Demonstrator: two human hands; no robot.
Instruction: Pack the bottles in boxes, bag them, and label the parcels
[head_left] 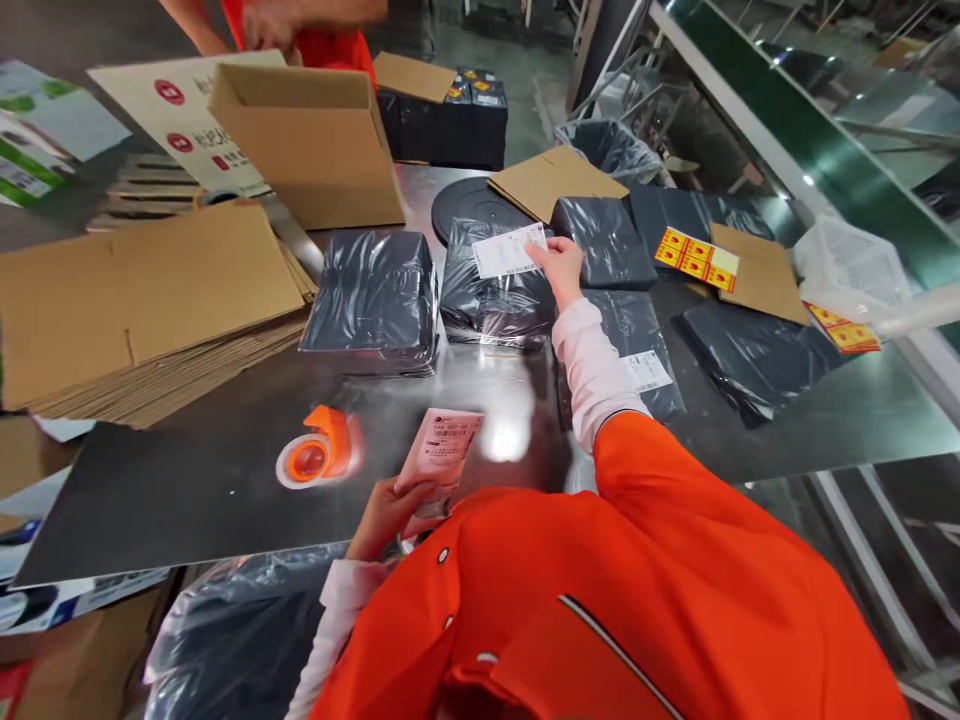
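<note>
My right hand (pixel 562 268) pinches the right end of a white shipping label (pixel 504 254), which lies over a black plastic-wrapped package (pixel 491 308) on a stack. Low at the table's front edge, my left hand (pixel 390 515) grips a bundle of printed shipping labels (pixel 448 440). A second stack of black packages (pixel 367 295) stands to the left. Between it and the front edge lies an orange tape dispenser (pixel 315 450). Under my right forearm, another black package (pixel 626 325) carries a white label (pixel 646 371).
Flattened cardboard (pixel 150 290) piles up at the left, beside an open carton (pixel 307 150). A co-worker's arm (pixel 322 12) shows at the top. Yellow-red stickers (pixel 696 258) and more black packages (pixel 757 350) lie right, near a green conveyor (pixel 810 120). A black turntable (pixel 474 200) sits behind.
</note>
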